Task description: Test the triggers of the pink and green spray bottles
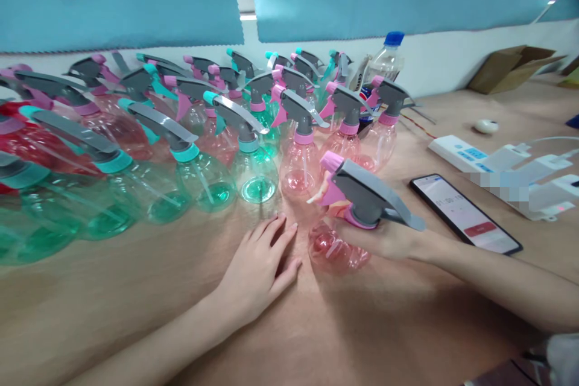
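My right hand [384, 238] is wrapped round the neck of a pink spray bottle [335, 250], just under its grey and pink trigger head. Most of the fingers are hidden behind that head and the bottle. To the left, my left hand [262, 262] lies on the table with its fingers stretched out, holding nothing. Just beyond its fingertips stands a green spray bottle [256, 178] with a turquoise collar. A pink spray bottle [301, 166] stands beside that one, behind the bottle in my right hand.
Several more green and pink spray bottles crowd the left and back of the table [181, 301]. A phone [465, 214] lies at the right, near a white power strip [488, 172]. Behind are a blue-capped bottle [386, 63], a white rounded object [486, 126] and a cardboard box [509, 69].
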`<state>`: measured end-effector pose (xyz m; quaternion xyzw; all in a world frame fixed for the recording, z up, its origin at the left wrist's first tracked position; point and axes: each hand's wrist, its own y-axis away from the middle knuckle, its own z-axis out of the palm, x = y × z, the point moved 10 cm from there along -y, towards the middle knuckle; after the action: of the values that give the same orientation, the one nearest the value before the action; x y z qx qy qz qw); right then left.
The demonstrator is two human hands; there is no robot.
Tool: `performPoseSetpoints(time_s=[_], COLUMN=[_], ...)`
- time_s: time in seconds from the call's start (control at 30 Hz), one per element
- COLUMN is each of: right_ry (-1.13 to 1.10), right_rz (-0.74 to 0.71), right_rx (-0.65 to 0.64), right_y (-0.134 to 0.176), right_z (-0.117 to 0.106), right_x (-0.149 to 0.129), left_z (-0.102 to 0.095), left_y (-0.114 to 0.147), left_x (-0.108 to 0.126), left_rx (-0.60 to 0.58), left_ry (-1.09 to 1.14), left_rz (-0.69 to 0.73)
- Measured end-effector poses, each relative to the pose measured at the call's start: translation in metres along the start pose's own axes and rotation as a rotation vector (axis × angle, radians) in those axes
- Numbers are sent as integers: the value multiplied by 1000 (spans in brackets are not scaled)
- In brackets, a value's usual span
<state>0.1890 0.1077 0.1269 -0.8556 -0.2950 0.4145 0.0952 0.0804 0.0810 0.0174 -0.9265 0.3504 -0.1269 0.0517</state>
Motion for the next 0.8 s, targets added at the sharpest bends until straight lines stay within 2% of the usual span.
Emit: performPoseSetpoints(time_s=[0.17, 0.43, 0.6, 0.8], right_ry=[-116, -201, -172, -189], right_rz=[-34, -77, -62, -1], right_rx=[32, -17, -36, 8], right_y=[3, 3, 7, 9], right_z=[-2, 7, 12, 10], right_x=[1, 5, 12, 19], left_z=[2, 3, 4, 5], left_y=[0, 1, 1, 1], left_x=[0, 0, 0, 1], left_rx=[-25, -42, -42, -43], left_ry=[-12, 12, 11, 2], left_rz=[-17, -31, -36, -53])
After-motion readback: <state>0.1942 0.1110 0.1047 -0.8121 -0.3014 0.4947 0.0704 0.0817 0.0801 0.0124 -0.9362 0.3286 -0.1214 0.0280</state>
